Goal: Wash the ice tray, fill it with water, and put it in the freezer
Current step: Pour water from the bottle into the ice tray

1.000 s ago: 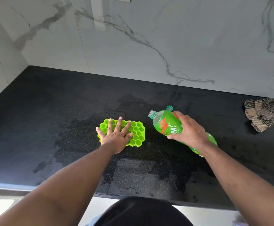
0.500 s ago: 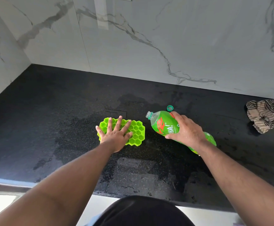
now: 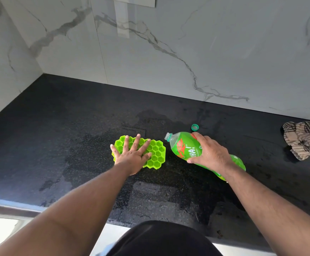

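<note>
A lime-green honeycomb ice tray (image 3: 157, 154) lies flat on the wet black countertop (image 3: 58, 145). My left hand (image 3: 132, 157) presses down on its left half with fingers spread, covering those cells. My right hand (image 3: 210, 154) grips a green plastic bottle (image 3: 185, 146) around its middle. The bottle is tilted nearly horizontal, and its uncapped mouth points left, just right of the tray's upper right corner. The bottle's green cap (image 3: 195, 127) lies on the counter behind the bottle.
A striped crumpled cloth (image 3: 304, 139) sits at the far right of the counter. White marble wall (image 3: 169, 52) rises behind and on the left. Water patches darken the counter around the tray. The counter's front edge runs near my body.
The bottle's mouth has shifted slightly left toward the tray. My left hand has stayed flat on the tray.
</note>
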A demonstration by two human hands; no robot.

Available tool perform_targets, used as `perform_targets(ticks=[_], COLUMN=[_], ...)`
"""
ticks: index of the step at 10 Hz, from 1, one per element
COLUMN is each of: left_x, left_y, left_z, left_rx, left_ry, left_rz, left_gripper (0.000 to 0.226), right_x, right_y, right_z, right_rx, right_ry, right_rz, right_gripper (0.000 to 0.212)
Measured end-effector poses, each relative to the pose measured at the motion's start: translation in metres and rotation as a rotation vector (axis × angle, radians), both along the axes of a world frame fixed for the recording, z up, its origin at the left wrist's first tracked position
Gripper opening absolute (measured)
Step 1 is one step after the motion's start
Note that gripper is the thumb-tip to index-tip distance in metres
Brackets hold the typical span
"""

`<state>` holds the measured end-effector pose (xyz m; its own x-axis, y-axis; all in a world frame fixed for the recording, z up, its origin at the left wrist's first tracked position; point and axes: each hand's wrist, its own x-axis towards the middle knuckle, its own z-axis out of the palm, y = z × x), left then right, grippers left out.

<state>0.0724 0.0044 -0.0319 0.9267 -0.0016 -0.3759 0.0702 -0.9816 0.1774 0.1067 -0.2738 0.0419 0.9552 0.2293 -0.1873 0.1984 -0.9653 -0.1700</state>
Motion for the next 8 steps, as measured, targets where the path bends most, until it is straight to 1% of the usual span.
perform_targets(ticks=[8], left_x=[-0.0016], left_y=[-0.0001], left_z=[0.0011], left_rx=[0.002], left_ry=[0.009], left_rz=[-0.006], left_gripper=[0.059], right_x=[-0.0003], right_y=[0.0066], right_z=[-0.0051], right_rx=[-0.065], right_ry=[0.031], right_rz=[0.034], right_gripper=[0.101])
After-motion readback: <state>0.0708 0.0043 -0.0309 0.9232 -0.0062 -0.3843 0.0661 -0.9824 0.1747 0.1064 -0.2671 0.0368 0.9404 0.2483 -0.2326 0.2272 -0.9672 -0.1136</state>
